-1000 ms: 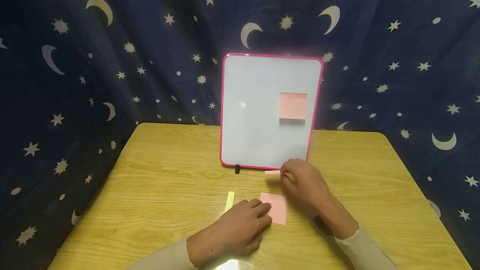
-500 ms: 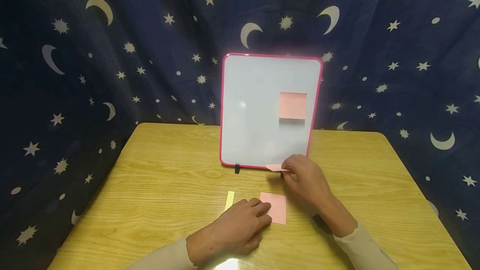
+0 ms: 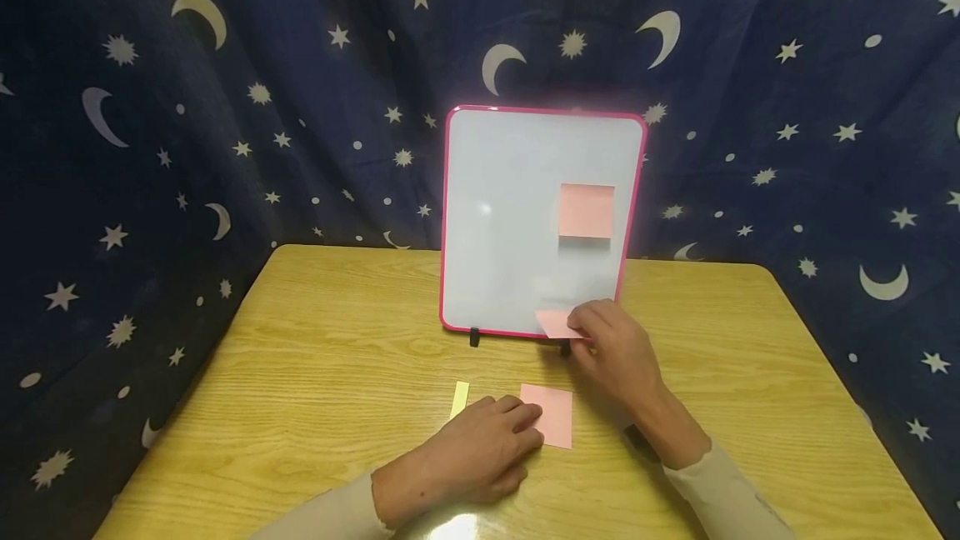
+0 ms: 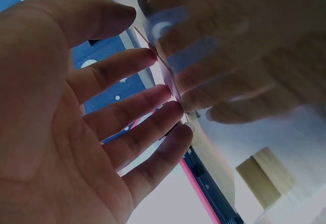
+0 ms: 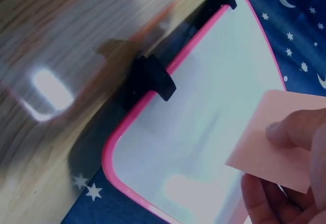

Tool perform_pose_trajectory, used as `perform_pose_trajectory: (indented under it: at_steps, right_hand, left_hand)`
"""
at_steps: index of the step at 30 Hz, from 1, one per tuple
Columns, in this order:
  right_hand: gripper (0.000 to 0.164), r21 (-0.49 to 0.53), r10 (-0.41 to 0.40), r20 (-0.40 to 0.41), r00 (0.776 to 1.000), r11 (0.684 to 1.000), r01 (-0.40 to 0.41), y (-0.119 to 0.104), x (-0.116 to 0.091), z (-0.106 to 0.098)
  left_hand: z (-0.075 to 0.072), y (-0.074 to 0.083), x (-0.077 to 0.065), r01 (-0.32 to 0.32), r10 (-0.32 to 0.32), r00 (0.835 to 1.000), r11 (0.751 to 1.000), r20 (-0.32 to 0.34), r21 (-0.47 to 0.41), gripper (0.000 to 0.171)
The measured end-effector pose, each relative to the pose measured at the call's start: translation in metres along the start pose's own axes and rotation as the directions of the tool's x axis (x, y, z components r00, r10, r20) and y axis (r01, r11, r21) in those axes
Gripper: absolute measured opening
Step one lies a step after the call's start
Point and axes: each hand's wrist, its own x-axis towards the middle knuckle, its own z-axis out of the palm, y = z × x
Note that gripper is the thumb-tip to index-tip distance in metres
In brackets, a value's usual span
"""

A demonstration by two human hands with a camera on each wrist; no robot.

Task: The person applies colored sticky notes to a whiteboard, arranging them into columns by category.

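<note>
I have one right hand [image 3: 618,352] at the lower right of the whiteboard [image 3: 510,223], pinching one held pink note [image 3: 553,325]. On my right wrist feed, its thumb lies on the face of the paper and the other fingers are curled behind, so the grip is as narrow as the sheet. The held pink note is tilted in front of the board's bottom edge; whether it touches the white surface I cannot tell.

One left hand [image 3: 483,450] rests on the table [image 3: 352,340], its fingers nearly straight and a little spread, thumb apart, gripping nothing. Two of its fingertips rest at the left edge of one flat pink note [image 3: 557,422]; I cannot tell whether that is a single sheet or several. One yellow slip [image 3: 460,400] lies just beyond the same hand, its near end hidden by it.

The upper pink note [image 3: 586,211] sticks to the right half of the board, a shadow under its lower edge. That makes three pink places in my count: one pinched, one on the table, one up on the board.

I count one pink frame [image 5: 108,155] round the board, two black feet [image 5: 153,76] under it, two pale sleeves [image 3: 727,490], and behind everything a blue curtain [image 3: 337,123] printed with moons and stars.
</note>
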Motion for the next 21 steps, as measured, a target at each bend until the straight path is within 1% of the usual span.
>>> perform_pose_trajectory:
  at_steps: [5,9,11,14,15,17,19,21]
  right_hand:
    - [0.016,0.006,0.020,-0.015,1.000,1.000,-0.020,0.000,0.001,0.000]
    - [0.014,0.002,-0.017,-0.060,0.998,1.000,0.017,0.000,0.002,0.001]
    - [0.014,0.002,-0.040,-0.087,0.995,0.999,0.041,0.001,0.002,0.002]
    - [0.015,-0.001,-0.060,-0.113,0.992,0.998,0.060,0.002,0.002,0.004]
    - [0.015,-0.007,-0.062,-0.113,0.992,0.998,0.062,0.003,0.002,0.004]
    - [0.014,-0.015,-0.068,-0.118,0.991,0.998,0.067,0.003,0.002,0.004]
    - [0.011,-0.027,-0.077,-0.122,0.989,0.997,0.075,0.004,0.002,0.004]
    - [0.008,-0.036,-0.088,-0.132,0.987,0.996,0.084,0.005,0.003,0.005]
  left_hand:
    - [-0.002,-0.002,0.001,-0.013,0.013,1.000,1.000,-0.006,0.005,0.021]
    - [-0.006,-0.008,0.004,-0.005,0.005,1.000,1.000,-0.001,-0.019,0.023]
    - [-0.010,-0.014,0.006,0.025,-0.026,1.000,0.999,-0.012,-0.043,0.022]
    - [-0.017,-0.028,0.008,0.094,-0.099,0.993,0.992,-0.065,-0.084,0.023]
    - [-0.019,-0.033,0.008,0.119,-0.128,0.988,0.988,-0.091,-0.099,0.024]
    - [-0.023,-0.044,0.008,0.170,-0.190,0.971,0.976,-0.148,-0.137,0.024]
    - [-0.027,-0.055,0.008,0.218,-0.253,0.946,0.959,-0.201,-0.183,0.024]
    - [-0.031,-0.064,0.006,0.264,-0.318,0.917,0.936,-0.240,-0.233,0.022]
